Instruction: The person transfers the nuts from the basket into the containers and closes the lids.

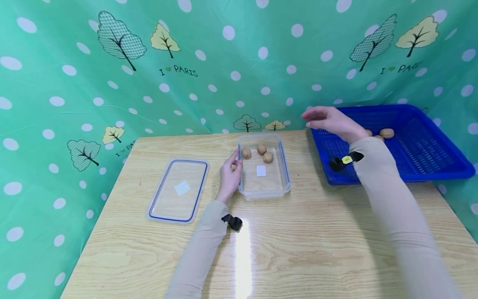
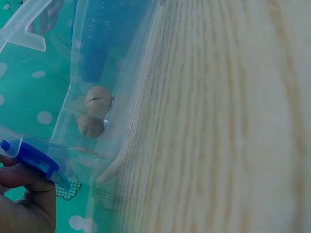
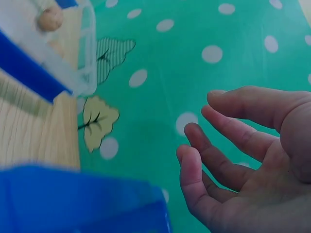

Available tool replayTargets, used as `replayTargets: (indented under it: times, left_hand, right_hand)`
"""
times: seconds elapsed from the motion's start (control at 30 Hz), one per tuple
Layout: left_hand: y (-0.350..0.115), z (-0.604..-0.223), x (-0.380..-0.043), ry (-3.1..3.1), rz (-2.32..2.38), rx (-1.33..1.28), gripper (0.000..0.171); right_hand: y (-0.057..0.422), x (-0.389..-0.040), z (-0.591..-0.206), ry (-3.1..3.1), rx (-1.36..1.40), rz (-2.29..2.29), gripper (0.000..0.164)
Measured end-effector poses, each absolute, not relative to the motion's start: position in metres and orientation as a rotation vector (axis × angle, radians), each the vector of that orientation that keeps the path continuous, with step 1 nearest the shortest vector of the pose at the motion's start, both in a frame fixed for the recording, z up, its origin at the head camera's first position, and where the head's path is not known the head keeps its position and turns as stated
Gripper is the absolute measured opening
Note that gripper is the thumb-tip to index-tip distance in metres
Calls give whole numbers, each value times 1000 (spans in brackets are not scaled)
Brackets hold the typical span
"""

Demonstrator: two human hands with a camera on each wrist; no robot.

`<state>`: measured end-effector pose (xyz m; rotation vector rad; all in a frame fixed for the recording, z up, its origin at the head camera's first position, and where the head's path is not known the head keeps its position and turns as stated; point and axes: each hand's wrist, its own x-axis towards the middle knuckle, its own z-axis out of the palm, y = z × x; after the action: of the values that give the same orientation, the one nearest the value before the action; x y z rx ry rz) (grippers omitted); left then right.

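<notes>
A clear plastic food container with blue-lined sides stands on the table, with three walnuts inside near its far end. Its left side is held by my left hand, the fingers at the blue-edged flap in the left wrist view. My right hand is raised over the left rim of a blue plastic basket. Nothing is between its loosely bent, spread fingers. Several more walnuts lie in the basket, partly hidden by the right forearm.
The container's clear lid, with a blue seal and a white label, lies flat left of the container. A green dotted curtain hangs behind the wooden table. The basket takes up the table's right rear.
</notes>
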<state>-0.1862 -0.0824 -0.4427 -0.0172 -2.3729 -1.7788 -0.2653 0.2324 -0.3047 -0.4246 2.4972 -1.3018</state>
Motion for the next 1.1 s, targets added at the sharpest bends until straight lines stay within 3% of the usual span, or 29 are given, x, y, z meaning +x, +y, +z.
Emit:
replayTargets:
  times: [0.87, 1.1]
  left_hand:
    - [-84, -446, -188, -2383, -1754, -22, 46]
    - [-84, -445, -187, -2390, -1759, -16, 46]
  right_hand:
    - [300, -275, -339, 2598, -197, -1153, 43]
    - [316, -282, -353, 2570, -128, -1166, 49]
